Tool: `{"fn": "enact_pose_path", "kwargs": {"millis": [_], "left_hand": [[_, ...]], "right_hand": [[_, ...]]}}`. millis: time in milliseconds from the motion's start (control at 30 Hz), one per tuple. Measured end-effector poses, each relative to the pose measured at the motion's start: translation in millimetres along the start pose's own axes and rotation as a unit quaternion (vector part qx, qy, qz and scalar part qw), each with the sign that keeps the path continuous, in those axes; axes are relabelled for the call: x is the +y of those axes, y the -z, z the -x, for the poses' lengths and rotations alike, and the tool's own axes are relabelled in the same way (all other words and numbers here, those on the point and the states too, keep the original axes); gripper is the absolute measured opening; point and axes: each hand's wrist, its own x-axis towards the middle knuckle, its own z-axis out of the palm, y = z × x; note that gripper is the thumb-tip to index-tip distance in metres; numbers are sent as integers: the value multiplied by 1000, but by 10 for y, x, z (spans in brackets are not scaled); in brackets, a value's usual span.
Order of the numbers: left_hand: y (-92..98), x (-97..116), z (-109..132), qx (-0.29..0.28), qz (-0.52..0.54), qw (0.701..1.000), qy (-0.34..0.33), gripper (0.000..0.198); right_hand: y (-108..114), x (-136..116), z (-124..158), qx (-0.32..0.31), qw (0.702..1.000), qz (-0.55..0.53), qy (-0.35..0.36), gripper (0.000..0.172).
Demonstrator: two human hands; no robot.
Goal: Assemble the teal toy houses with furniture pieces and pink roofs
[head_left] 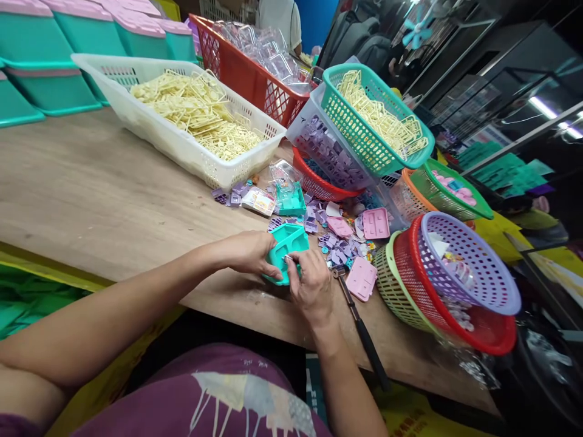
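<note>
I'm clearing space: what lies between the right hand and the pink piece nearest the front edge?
In the head view, the black-handled tool lies between the right hand and pink piece.

Head-worn view, forward — downward, close

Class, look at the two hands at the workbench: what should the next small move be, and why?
Probably, the right hand should ease what looks like a small pale piece into the teal case: its fingertips seem to pinch the piece at the case's open side, while the left hand holds the case. The piece is too small to identify.
</note>
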Motion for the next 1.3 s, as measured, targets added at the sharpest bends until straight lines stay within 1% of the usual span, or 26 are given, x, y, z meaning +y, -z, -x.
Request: {"fn": "enact_pose_path", "kwargs": {"millis": [67, 167, 333, 433, 533, 667, 733, 833, 900, 967, 1033, 1100, 1133, 1167, 1200, 1300], "left_hand": [[0, 34, 3, 2, -24, 999, 20, 34], [-2, 87, 5, 2, -55, 998, 33, 31], [-52, 110, -2, 18, -125, 991, 41, 36], [-89, 103, -14, 17, -149, 987, 52, 36], [-109, 119, -24, 15, -158, 986, 60, 35], [-116, 161, -25, 29, -157, 985, 58, 33], [-118, 173, -22, 31, -146, 987, 64, 34], [-120, 181, -20, 31, -116, 990, 71, 36], [-117, 193, -17, 31, -104, 991, 73, 37], [-114, 220, -13, 27, -108, 990, 82, 37], [-116, 261, -10, 20, -130, 986, 98, 37], [-128, 308, -11, 13, -165, 980, 111, 40], [-138, 329, -12, 9, -185, 976, 114, 41], [-150, 347, -15, 6, -204, 972, 114, 42], [-163, 361, -18, 4, -220, 969, 111, 44], [-190, 374, -28, 4, -238, 966, 105, 48]], "right_hand": [[19, -22, 2, -9, 999, 38, 16, 14], [39, -73, 18, -17, 995, 92, 34, 13], [3, -148, 89, -33, 992, 119, 32, 19], [-69, -176, 148, -14, 993, 117, 9, 24], [-144, -198, 197, 9, 993, 114, -9, 25], [-178, -200, 224, 29, 994, 102, -28, 26], [-150, -176, 223, 29, 996, 83, -33, 24], [-51, -113, 232, 8, 999, 26, -27, 20], [33, -63, 259, 0, 999, -40, -32, 21], [100, -10, 301, 13, 990, -128, -65, 23], [122, 42, 341, 52, 965, -224, -129, 17], [92, 86, 365, 89, 926, -311, -193, 10], [62, 102, 370, 101, 910, -342, -214, 9], [27, 114, 372, 106, 900, -358, -225, 10], [-6, 123, 371, 107, 900, -356, -228, 11], [-50, 143, 380, 92, 933, -278, -210, 14]]}}
